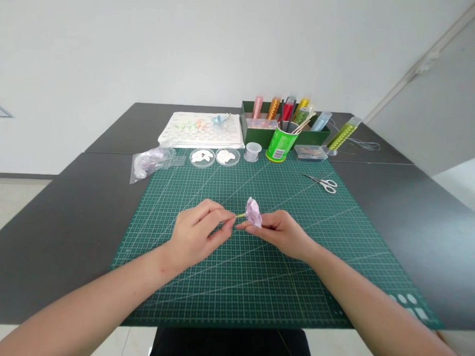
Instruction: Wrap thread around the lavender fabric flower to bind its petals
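A small lilac artificial flower (254, 212) with a thin yellow-green stem (240, 215) is held above the cutting mat, its head turned to the right. My left hand (203, 226) pinches the stem between thumb and fingertips. Around the flower head from the right closes my right hand (282, 232), its thumb and fingers against the petals; part of this grip is hidden. A fine greenish thread (295, 292) runs down over the mat below my right hand, and its upper end cannot be made out.
The green cutting mat (199, 293) covers the dark table's middle. White-handled scissors (328, 184) lie right. Behind are a lilac-filled plastic bag (148, 162), two dishes of white pieces (202, 156), a small clear tub (252, 151), a green can (281, 143) and a box of thread spools (259, 135).
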### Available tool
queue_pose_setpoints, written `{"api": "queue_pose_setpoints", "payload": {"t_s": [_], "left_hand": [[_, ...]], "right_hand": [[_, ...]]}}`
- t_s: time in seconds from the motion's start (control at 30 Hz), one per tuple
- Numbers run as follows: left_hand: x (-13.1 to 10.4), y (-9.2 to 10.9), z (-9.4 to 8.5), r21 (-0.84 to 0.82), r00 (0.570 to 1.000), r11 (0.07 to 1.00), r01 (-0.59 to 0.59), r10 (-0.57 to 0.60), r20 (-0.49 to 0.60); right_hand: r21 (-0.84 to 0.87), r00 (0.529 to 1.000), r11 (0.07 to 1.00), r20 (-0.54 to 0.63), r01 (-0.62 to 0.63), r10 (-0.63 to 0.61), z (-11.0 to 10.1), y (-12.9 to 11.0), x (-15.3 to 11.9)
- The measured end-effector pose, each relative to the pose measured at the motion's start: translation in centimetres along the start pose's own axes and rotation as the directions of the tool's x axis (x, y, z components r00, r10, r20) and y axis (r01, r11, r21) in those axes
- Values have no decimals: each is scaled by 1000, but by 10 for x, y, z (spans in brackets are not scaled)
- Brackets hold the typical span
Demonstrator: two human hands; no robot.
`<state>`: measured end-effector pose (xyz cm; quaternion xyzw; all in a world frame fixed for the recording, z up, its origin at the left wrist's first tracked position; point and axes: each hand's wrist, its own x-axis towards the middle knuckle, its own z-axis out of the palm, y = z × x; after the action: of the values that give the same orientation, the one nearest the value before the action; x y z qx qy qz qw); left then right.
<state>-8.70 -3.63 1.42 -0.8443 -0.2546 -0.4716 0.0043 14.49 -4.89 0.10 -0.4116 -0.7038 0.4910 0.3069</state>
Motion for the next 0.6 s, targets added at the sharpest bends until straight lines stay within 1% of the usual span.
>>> {"api": "queue_pose_setpoints", "payload": {"t_s": [0.1,0.23,0.3,0.37,0.47,0.6], "left_hand": [[0,-3,0,35,999,999,30,-30,-21],[2,-3,0,68,997,995,75,-74,-23],[2,-4,0,87,995,991,101,-100,-24],[2,-6,1,109,992,986,124,-124,-15],[1,-11,3,148,989,979,140,-144,21],[-1,-15,8,173,982,977,125,-147,121]], "right_hand": [[-14,996,999,86,29,-28,2,-5,-3],[4,986,996,140,86,-86,2,-11,-6],[23,978,990,156,136,-138,2,-13,-8],[48,968,980,154,194,-200,1,-16,-9],[84,955,961,122,263,-272,0,-19,-11],[111,944,942,57,316,-324,-1,-24,-14]]}}
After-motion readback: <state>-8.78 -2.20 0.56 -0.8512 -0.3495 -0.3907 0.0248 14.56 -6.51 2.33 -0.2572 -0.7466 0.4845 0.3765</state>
